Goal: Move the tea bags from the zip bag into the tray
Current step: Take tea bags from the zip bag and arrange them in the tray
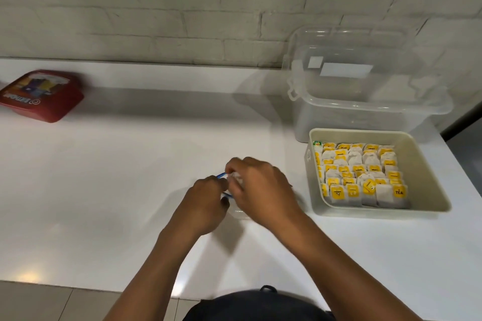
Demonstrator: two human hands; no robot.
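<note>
Both hands meet at the middle of the white table (104, 164), and the grip is a two-handed pinch on the zip bag (233, 191): the left hand (206, 203) has its fingers curled onto the bag's blue zip edge, while the right hand (263, 190) covers the clear plastic from above and pinches it at the same edge. Whether anything is left inside the bag cannot be told. To the right of the grip, apart from it, stands the beige tray (427, 182), filled with rows of yellow-tagged tea bags (360, 177). Just beyond the tray, against the white brick wall (156, 8), sits a clear plastic box (365, 101). Far to the left of the grip lies a red tin (41, 95).
</note>
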